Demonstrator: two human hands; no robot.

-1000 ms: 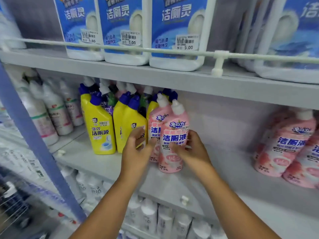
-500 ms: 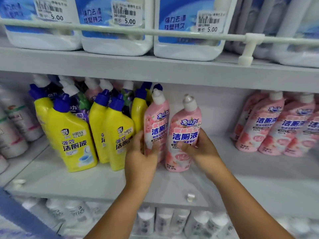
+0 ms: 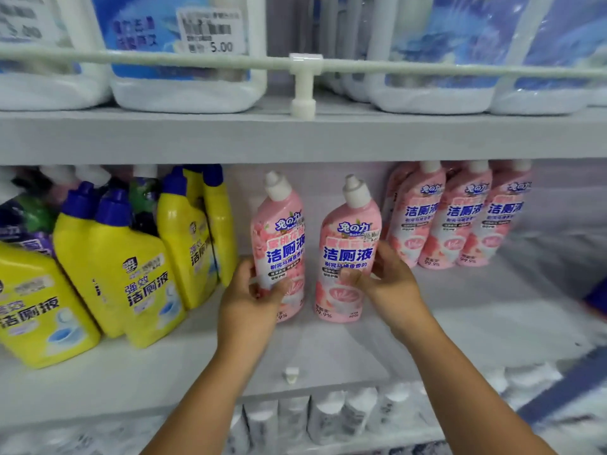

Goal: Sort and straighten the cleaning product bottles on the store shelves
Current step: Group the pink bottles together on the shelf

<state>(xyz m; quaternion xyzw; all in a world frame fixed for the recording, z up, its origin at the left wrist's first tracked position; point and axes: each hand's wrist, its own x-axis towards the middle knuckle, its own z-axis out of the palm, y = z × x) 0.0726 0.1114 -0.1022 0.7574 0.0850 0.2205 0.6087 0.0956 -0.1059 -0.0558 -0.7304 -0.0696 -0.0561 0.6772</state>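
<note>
Presently both hands are engaged on the middle shelf, each gripping its own bottle. The left hand (image 3: 253, 297) wraps the lower body of a pink plastic toilet-cleaner bottle with a white angled cap (image 3: 281, 244), thumb across the front label and fingers round the left side. The right hand (image 3: 387, 284) holds a second pink plastic bottle of the same kind (image 3: 349, 247), thumb pressed on the lower label, fingers curled round the right edge. The two hands are apart, with a narrow gap between the bottles (they do not touch). Both bottles are upright with labels facing out; whether their bases rest on the grey shelf board (image 3: 460, 323) cannot be told.

To the right, close beside the right-hand bottle, a row of matching pink bottles (image 3: 463, 221) stands further back. To the left, yellow plastic bottles with blue caps (image 3: 131, 267) crowd together, several leaning; darker green and purple bottles (image 3: 29, 215) sit behind them, blurred.

A small white plastic clip (image 3: 291, 374) sits at the front lip of the shelf board. Above, large white jugs with blue labels (image 3: 184, 60) stand behind a pale rail (image 3: 460, 68), one bearing a price tag reading 5.00 (image 3: 213, 31). Below, white bottles (image 3: 328, 418) fill the lower shelf, out of focus.
</note>
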